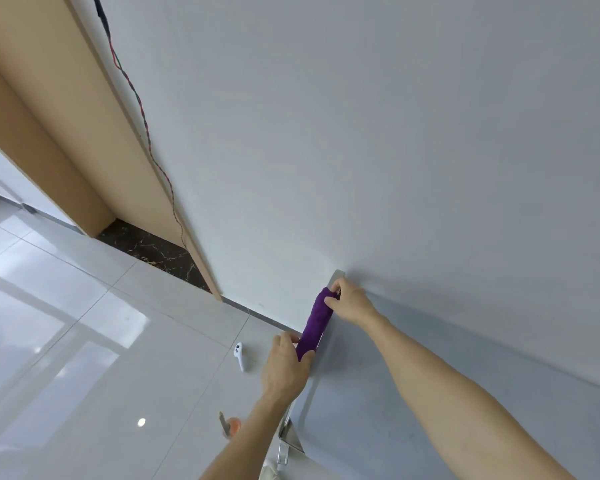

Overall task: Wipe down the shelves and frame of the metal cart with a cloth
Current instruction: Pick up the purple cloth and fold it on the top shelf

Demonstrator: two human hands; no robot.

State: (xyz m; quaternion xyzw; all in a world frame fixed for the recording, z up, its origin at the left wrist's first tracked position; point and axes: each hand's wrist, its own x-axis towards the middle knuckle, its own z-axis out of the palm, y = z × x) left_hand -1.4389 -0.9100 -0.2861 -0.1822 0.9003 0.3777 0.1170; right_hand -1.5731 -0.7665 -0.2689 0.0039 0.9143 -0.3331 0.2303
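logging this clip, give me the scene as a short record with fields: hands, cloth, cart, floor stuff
left hand: left hand grips the near end of the cloth
right hand: right hand grips the far end
cloth: purple cloth, rolled long, stretched along the cart's left edge
cart: metal cart, top shelf against the white wall
floor: glossy tiled floor with a white controller lying on it

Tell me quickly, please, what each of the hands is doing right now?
Left hand: grips the near end of the purple cloth.
Right hand: grips its far end.
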